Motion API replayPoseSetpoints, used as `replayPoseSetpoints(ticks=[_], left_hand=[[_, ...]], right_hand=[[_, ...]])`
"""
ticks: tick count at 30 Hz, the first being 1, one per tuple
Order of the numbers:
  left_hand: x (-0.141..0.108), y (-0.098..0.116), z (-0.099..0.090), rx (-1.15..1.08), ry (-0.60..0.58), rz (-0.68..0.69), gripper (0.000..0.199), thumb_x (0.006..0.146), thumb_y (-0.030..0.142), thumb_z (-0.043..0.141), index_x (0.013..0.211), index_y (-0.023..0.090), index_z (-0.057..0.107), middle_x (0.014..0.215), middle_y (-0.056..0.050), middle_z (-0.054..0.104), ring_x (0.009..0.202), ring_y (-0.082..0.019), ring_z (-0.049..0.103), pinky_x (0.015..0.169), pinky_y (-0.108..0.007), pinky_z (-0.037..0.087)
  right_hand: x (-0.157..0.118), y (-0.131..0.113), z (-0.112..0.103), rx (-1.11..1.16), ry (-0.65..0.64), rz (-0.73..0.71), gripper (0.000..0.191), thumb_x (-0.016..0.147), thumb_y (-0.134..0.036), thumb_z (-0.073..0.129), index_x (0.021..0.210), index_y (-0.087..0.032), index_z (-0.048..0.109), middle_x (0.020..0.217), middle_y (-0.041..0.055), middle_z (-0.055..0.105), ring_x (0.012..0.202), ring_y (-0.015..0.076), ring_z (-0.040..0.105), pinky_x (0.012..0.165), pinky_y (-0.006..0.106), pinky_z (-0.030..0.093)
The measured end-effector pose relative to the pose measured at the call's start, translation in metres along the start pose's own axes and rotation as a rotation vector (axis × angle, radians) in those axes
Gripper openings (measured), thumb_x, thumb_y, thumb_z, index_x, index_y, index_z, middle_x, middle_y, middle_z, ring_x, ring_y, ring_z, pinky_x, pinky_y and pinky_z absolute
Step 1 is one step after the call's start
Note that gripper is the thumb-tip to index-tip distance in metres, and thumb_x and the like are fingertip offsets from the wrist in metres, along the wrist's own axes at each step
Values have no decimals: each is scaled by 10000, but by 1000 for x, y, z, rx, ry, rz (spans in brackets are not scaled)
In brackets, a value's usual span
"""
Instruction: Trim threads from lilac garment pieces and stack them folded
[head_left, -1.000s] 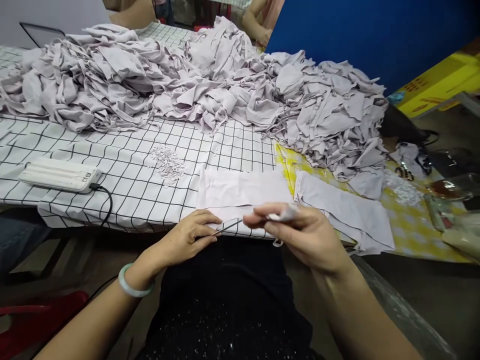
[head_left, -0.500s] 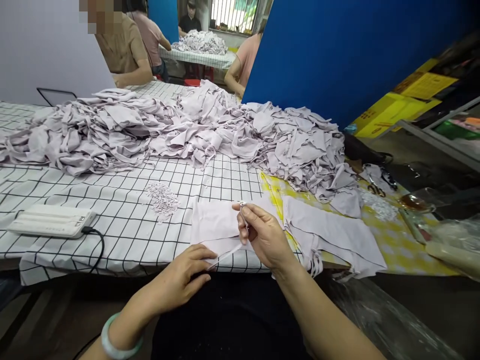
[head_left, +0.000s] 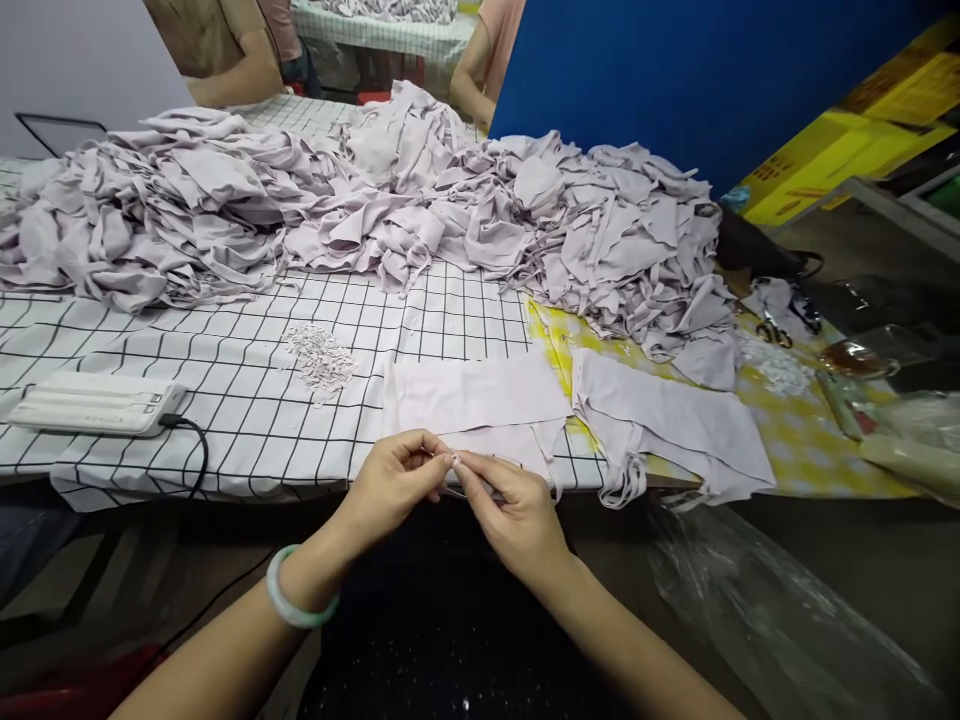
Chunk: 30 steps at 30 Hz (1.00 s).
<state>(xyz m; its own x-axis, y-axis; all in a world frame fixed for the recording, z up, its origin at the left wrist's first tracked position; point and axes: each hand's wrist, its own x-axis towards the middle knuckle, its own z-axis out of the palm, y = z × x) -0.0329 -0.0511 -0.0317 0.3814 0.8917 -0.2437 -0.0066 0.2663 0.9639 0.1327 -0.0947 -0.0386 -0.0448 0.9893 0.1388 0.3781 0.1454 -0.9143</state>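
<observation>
My left hand (head_left: pixel 401 475) and my right hand (head_left: pixel 517 510) meet at the table's front edge, fingertips pinched together on a small pale piece (head_left: pixel 454 461) too tiny to make out. A thin strap or cord runs beneath my right fingers. Just behind the hands lies a flat pale lilac cloth piece (head_left: pixel 480 392) with a strap at its right end. More flat lilac pieces (head_left: pixel 667 400) lie to the right on yellow cloth, their looped straps hanging over the edge. A green bangle circles my left wrist.
A long heap of lilac fabric (head_left: pixel 405 220) spans the back. Small scraps (head_left: pixel 322 360) lie left of centre on the checked tablecloth (head_left: pixel 247 380). A white power bank (head_left: pixel 97 403) with a cable sits far left. Scissors (head_left: pixel 774 335) lie right. People's arms show behind the heap.
My left hand has lifted off the cloth and come up to my right hand, which moved slightly left and down. Both now pinch together. The view has tilted downward.
</observation>
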Motion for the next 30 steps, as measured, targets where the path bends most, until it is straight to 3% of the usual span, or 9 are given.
replayPoseSetpoints(ticks=[5,9,12,15,19,22,25,30], left_hand=[[2,-6,7,419,-8,384,145,887,168,569,742,170,574,715,-4,557,664,-125,513,607,-264,420],[32,-18,6,682,2,603,56,915,156,550,924,164,606,900,-77,645,863,-204,586,770,-356,509],[59,-32,1,924,12,717,144,854,120,588,996,138,589,998,-132,639,915,-255,572,791,-422,535],[76,-44,-3,994,9,770,161,815,52,550,942,146,581,949,-116,630,881,-243,581,767,-412,556],[81,-44,-8,914,42,759,190,814,8,489,875,162,581,908,-82,634,858,-199,617,758,-359,571],[79,-38,-11,840,20,679,150,824,39,520,871,166,585,940,-75,636,849,-179,632,746,-334,572],[78,-37,-10,841,-28,684,125,821,112,593,937,156,584,1003,-102,620,909,-208,623,785,-375,571],[83,-39,-9,818,46,694,139,828,48,509,867,163,578,908,-71,615,815,-172,611,714,-326,551]], right_hand=[[-4,3,-11,64,-84,275,226,917,-372,603,856,-188,720,716,14,702,660,150,649,614,247,508],[17,15,-21,238,-45,521,261,859,-426,627,753,-187,623,541,-48,569,426,82,476,432,203,403],[32,24,-23,320,-3,636,269,821,-437,645,737,-187,590,516,-58,565,352,55,385,353,183,324],[41,28,-18,357,-9,723,255,791,-420,656,730,-183,585,483,-53,569,318,48,335,312,176,258],[48,27,-9,399,-13,763,228,770,-382,659,695,-184,573,473,-47,579,309,45,329,300,172,260],[53,25,-6,419,29,751,216,751,-363,672,683,-180,580,519,-34,615,336,50,393,321,171,338],[58,24,-6,425,98,738,230,744,-381,688,707,-168,610,595,-11,665,374,53,458,367,175,413],[59,26,-6,366,143,669,293,763,-452,703,818,-165,687,841,58,741,533,114,637,363,163,388]])
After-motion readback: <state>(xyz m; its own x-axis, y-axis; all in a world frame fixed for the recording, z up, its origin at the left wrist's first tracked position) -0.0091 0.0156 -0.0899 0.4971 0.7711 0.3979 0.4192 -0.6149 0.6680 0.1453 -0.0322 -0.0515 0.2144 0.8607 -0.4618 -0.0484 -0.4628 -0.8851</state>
